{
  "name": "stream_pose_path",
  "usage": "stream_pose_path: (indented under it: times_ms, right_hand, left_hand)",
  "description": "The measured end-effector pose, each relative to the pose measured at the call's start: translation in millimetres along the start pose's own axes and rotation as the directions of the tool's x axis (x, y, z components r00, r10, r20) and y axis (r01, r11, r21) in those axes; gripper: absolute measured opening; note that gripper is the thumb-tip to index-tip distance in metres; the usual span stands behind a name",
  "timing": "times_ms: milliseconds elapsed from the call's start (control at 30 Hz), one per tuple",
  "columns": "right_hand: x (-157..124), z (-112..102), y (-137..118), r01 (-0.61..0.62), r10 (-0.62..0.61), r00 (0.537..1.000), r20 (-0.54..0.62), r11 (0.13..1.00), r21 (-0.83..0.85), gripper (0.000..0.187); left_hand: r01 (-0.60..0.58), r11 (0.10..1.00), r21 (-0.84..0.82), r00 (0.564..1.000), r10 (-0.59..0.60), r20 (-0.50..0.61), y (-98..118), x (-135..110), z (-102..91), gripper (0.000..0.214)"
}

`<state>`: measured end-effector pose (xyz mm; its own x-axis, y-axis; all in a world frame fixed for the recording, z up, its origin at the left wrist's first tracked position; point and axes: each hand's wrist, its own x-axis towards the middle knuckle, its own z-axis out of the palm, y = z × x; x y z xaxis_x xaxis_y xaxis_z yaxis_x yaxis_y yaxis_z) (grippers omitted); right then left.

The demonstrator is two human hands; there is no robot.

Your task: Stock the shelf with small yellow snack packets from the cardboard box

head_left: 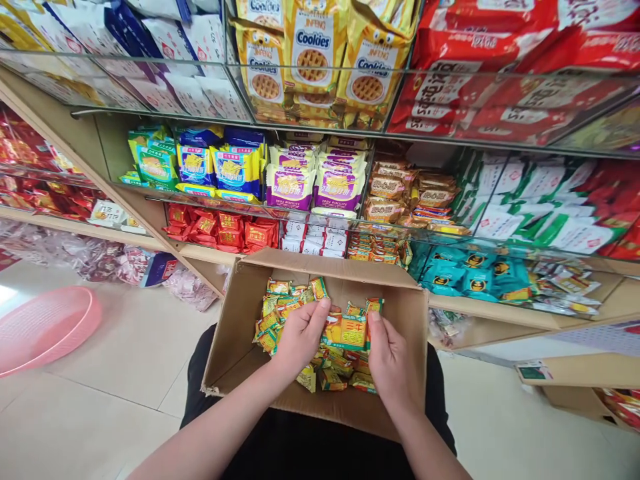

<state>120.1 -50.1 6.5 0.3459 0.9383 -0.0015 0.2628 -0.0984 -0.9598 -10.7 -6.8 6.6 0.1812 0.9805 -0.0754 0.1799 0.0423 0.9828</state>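
An open cardboard box (240, 333) rests on my lap, holding several small yellow-and-orange snack packets (280, 308). Both hands are inside it. My left hand (300, 337) curls its fingers around a stack of these packets from the left. From the right, my right hand (390, 360) grips the same stack (350, 331), thumb on its top edge. The stack stands between the two hands, slightly above the loose packets.
Glass shelves of packaged snacks rise just behind the box: cookie bags (313, 47) on top, soda biscuit packs (340, 187) in the middle, red packets (220, 230) and teal packs (475, 273) lower. A pink basket (45, 327) lies on the tiled floor at left.
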Motion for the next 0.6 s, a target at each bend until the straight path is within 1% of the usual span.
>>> stream_pose_path:
  times_ms: [100,167,200,233,267,300,333,367,400,433,467,500,533,567,600]
  right_hand:
    - [-4.1,0.4,-0.8,-0.029,0.023,0.996,-0.083,0.997,-0.074,0.044]
    - [-4.2,2.4,5.5,-0.034,0.03,0.991,-0.134,0.999,-0.028,0.046]
    - [-3.1,2.4,9.5,-0.036,0.038,0.991,-0.129,0.999,0.015,0.047]
    - [-1.6,1.2,13.0,-0.032,0.038,0.995,-0.093,0.998,0.061,0.046]
    - [0.2,-1.6,15.4,-0.022,0.025,0.999,-0.028,0.995,0.102,0.043]
    - [2.1,-5.8,16.5,-0.007,-0.002,0.998,0.063,0.991,0.131,0.04]
    - [3.8,-11.5,16.0,0.014,-0.038,0.985,0.17,0.989,0.144,0.038]
    - [5.3,-18.4,14.4,0.035,-0.074,0.96,0.269,0.988,0.147,0.039]
    - [6.8,-26.4,12.0,0.056,-0.102,0.937,0.335,0.988,0.146,0.04]
    - [8.7,-35.5,9.4,0.065,-0.112,0.921,0.374,0.989,0.135,0.038]
    - [11.2,-45.7,7.5,0.065,-0.104,0.92,0.378,0.991,0.116,0.036]
    - [15.0,-57.1,6.9,0.058,-0.088,0.936,0.34,0.993,0.098,0.034]
    - [20.2,-69.8,8.1,0.049,-0.07,0.965,0.253,0.995,0.088,0.034]
    - [27.3,-83.5,11.5,0.037,-0.048,0.99,0.132,0.996,0.083,0.035]
    - [36.1,-97.8,17.2,0.026,-0.026,1.0,-0.004,0.997,0.077,0.037]
  left_hand:
    - [0.01,0.999,0.043,0.999,-0.008,-0.037,-2.9,1.8,2.4,0.046]
    - [-0.012,0.996,0.086,0.998,0.018,-0.063,-2.7,4.3,3.7,0.047]
    - [-0.024,0.994,0.109,0.997,0.032,-0.069,-2.0,5.6,4.1,0.047]
    - [-0.039,0.99,0.137,0.996,0.049,-0.069,-0.9,6.8,4.3,0.047]
    - [-0.063,0.983,0.173,0.995,0.075,-0.059,0.6,7.8,4.3,0.047]
    - [-0.096,0.971,0.217,0.994,0.106,-0.034,2.4,8.5,4.2,0.046]
    - [-0.135,0.955,0.263,0.99,0.14,0.001,4.6,9.1,4.1,0.046]
    - [-0.178,0.936,0.303,0.984,0.173,0.043,7.4,9.7,4.0,0.045]
    - [-0.223,0.916,0.333,0.975,0.203,0.095,10.6,10.5,3.7,0.044]
    - [-0.268,0.897,0.353,0.962,0.228,0.152,14.3,12.1,3.0,0.043]
    - [-0.316,0.874,0.369,0.945,0.254,0.207,18.3,14.7,1.5,0.041]
    - [-0.368,0.843,0.393,0.924,0.288,0.25,22.5,19.0,-1.2,0.039]
    - [-0.428,0.795,0.429,0.9,0.333,0.281,26.7,25.0,-5.2,0.037]
    - [-0.488,0.729,0.48,0.872,0.381,0.307,30.4,32.8,-10.7,0.035]
    - [-0.538,0.645,0.544,0.843,0.428,0.326,33.4,42.4,-17.4,0.034]
